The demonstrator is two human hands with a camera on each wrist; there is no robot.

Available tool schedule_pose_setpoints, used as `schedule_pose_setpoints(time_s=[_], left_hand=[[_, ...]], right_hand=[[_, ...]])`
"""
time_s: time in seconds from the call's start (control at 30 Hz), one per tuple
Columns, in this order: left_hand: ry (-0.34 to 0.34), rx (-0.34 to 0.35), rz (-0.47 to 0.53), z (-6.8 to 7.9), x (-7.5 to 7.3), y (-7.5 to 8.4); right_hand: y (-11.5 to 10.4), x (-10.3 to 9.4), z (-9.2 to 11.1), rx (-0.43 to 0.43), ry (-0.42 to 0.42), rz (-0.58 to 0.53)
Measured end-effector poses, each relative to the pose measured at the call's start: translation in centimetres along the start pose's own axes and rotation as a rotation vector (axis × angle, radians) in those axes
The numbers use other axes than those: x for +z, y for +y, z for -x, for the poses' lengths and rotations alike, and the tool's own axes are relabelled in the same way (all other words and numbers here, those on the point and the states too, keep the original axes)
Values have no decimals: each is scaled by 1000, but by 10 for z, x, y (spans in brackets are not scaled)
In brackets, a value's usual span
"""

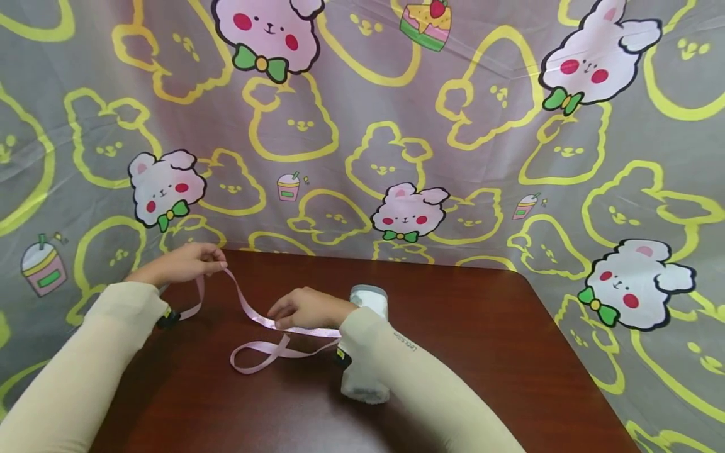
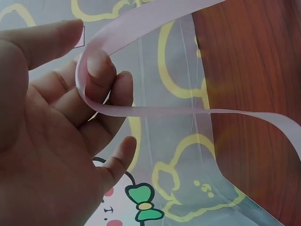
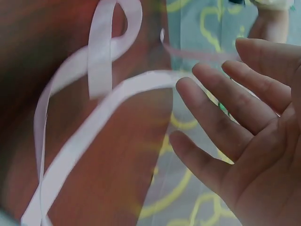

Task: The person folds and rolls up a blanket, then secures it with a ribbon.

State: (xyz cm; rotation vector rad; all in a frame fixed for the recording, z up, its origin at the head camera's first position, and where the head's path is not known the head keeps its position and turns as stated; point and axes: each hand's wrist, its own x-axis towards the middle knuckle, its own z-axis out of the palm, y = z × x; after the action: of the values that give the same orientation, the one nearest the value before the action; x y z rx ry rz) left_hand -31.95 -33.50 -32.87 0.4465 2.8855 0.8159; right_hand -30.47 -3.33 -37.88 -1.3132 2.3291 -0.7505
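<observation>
A long pink ribbon (image 1: 253, 316) runs between the two hands and on toward the right wrist. My left hand (image 1: 189, 263), at the back left, has the ribbon bent round its curled fingers (image 2: 101, 70), with the thumb lying close by. My right hand (image 1: 308, 308) hovers over the ribbon's middle stretch, its fingers (image 3: 221, 122) spread and nearly straight, holding nothing. A loose loop of ribbon (image 3: 99, 61) with a free end lies on the table in front of this hand. Under the right forearm lies a white and grey roll (image 1: 367, 385), its middle hidden by the sleeve.
The dark brown wooden table (image 1: 453, 352) meets a grey curtain (image 1: 351, 151) printed with bunnies and yellow outlines along its back and sides. Small black devices with yellow labels sit at both wrists.
</observation>
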Motion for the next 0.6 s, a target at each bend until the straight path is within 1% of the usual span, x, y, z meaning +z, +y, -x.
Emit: schedule_pose_setpoints(time_s=[0.1, 0.2, 0.33, 0.53, 0.6], left_hand=[[15, 4, 3, 1, -1, 1], [46, 27, 6, 1, -1, -1], [71, 47, 11, 0, -1, -5], [76, 60, 26, 2, 0, -10], [73, 51, 40, 3, -1, -10]], right_hand=[[14, -11, 14, 27, 28, -5], [28, -19, 28, 49, 46, 3], [43, -28, 48, 94, 76, -37], [70, -39, 78, 165, 183, -85], [78, -41, 87, 188, 221, -98]])
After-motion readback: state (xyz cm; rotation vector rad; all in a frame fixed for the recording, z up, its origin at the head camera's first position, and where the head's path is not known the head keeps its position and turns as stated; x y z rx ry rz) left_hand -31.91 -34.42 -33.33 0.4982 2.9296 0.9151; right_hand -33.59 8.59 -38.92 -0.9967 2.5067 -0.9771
